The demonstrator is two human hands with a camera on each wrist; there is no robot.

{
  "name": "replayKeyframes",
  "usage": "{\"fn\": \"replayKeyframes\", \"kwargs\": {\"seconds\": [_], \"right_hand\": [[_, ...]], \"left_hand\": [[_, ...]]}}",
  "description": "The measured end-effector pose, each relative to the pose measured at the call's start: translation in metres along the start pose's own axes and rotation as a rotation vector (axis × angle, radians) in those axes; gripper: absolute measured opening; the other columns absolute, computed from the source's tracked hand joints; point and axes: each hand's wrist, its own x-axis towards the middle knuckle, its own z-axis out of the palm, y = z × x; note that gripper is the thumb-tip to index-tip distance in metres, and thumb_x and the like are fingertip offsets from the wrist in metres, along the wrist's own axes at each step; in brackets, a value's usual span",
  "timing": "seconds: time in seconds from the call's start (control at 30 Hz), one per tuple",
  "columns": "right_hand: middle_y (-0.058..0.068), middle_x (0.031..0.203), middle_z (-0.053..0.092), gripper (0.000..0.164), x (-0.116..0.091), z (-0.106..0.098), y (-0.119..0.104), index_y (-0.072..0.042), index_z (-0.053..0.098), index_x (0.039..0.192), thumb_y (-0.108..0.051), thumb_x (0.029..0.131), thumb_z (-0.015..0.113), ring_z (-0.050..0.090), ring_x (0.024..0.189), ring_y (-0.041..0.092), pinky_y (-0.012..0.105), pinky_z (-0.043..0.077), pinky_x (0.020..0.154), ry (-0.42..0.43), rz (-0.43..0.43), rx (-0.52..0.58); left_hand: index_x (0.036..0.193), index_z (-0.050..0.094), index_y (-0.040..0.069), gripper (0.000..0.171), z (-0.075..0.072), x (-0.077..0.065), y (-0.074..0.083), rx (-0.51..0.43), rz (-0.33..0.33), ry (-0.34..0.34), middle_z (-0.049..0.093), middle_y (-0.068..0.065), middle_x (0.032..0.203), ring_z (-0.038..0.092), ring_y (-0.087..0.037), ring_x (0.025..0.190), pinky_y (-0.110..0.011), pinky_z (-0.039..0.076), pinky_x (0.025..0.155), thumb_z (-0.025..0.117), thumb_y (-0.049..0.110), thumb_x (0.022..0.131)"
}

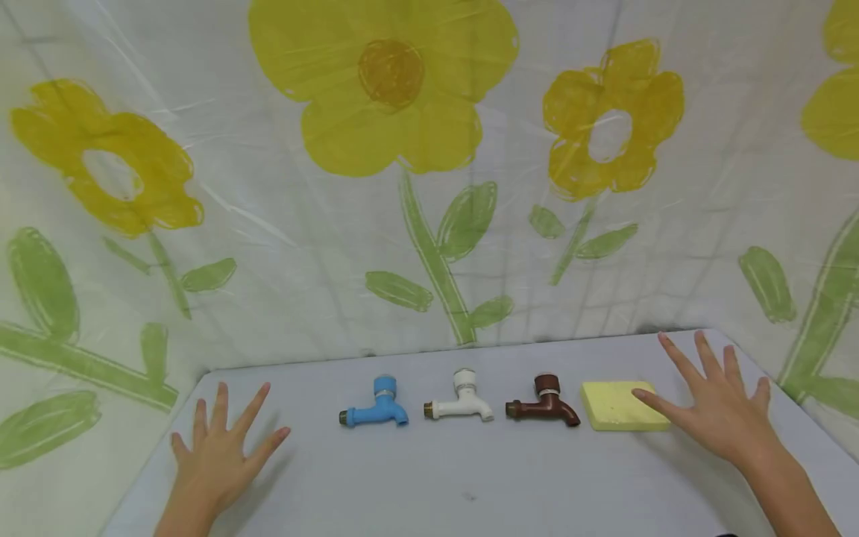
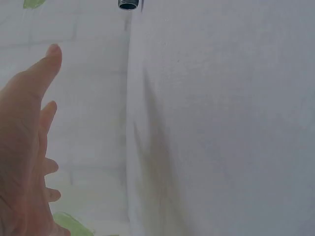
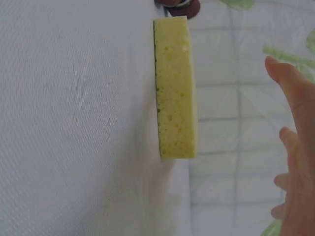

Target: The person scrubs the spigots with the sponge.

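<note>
Though it lies flat, the yellow sponge [image 3: 175, 93] looks pitted.

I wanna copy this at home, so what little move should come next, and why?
I'd probably lower the right grip onto the yellow sponge. It's the nearest thing: the thumb overlaps it in the head view, but the right wrist view shows a gap. The fingers are spread and hold nothing.

A flower-printed sheet [image 1: 335, 231] hangs behind a pale table [image 1: 389, 477].
</note>
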Motion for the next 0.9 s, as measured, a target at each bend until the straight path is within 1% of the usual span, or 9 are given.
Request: {"fn": "replayKeyframes", "kwargs": {"seconds": [0.17,0.3,0.43,0.63,0.77,0.9], "right_hand": [[0.032,0.172,-0.004,0.103,0.001,0.003,-0.007,-0.03,0.003,0.171,-0.071,0.096,0.06,-0.004,0.147,0.072,0.097,0.003,0.095,-0.042,-0.02,0.026],[0.033,0.171,0.001,0.105,0.001,0.007,-0.011,-0.029,0.004,0.171,-0.071,0.095,0.062,0.002,0.146,0.073,0.097,0.005,0.095,-0.076,-0.036,0.04],[0.034,0.171,0.006,0.106,0.0,0.011,-0.013,-0.027,0.005,0.172,-0.07,0.095,0.063,0.004,0.146,0.073,0.097,0.005,0.095,-0.096,-0.053,0.043],[0.033,0.17,0.012,0.105,0.0,0.017,-0.017,-0.026,0.009,0.172,-0.067,0.095,0.066,0.008,0.147,0.071,0.096,0.006,0.097,-0.11,-0.08,0.049],[0.033,0.169,0.018,0.105,0.001,0.023,-0.02,-0.025,0.015,0.171,-0.066,0.092,0.07,0.012,0.147,0.071,0.096,0.007,0.098,-0.109,-0.096,0.048],[0.032,0.168,0.023,0.104,0.0,0.03,-0.021,-0.024,0.022,0.17,-0.065,0.09,0.074,0.017,0.146,0.07,0.095,0.012,0.099,-0.106,-0.123,0.064]], "left_hand": [[0.17,0.018,0.037,0.088,0.001,0.0,0.005,0.019,0.016,0.003,0.009,-0.041,0.167,0.012,-0.073,0.145,-0.097,0.012,0.099,0.056,0.072,0.098],[0.169,0.019,0.038,0.087,0.002,-0.001,0.013,0.025,0.026,0.004,0.014,-0.04,0.166,0.015,-0.072,0.146,-0.095,0.016,0.1,0.055,0.072,0.098],[0.169,0.021,0.037,0.086,0.003,-0.001,0.022,0.022,0.027,-0.004,0.016,-0.04,0.166,0.018,-0.07,0.146,-0.094,0.019,0.102,0.056,0.073,0.098],[0.167,0.028,0.035,0.084,0.006,-0.001,0.039,0.028,0.057,0.022,0.021,-0.038,0.166,0.023,-0.069,0.146,-0.092,0.024,0.102,0.057,0.072,0.098],[0.167,0.03,0.034,0.082,0.007,0.0,0.052,0.002,0.084,0.029,0.024,-0.036,0.166,0.025,-0.067,0.147,-0.091,0.025,0.103,0.057,0.071,0.098],[0.166,0.034,0.031,0.08,0.01,0.003,0.068,-0.024,0.134,0.054,0.029,-0.035,0.165,0.028,-0.065,0.147,-0.089,0.029,0.104,0.059,0.067,0.099]]}}
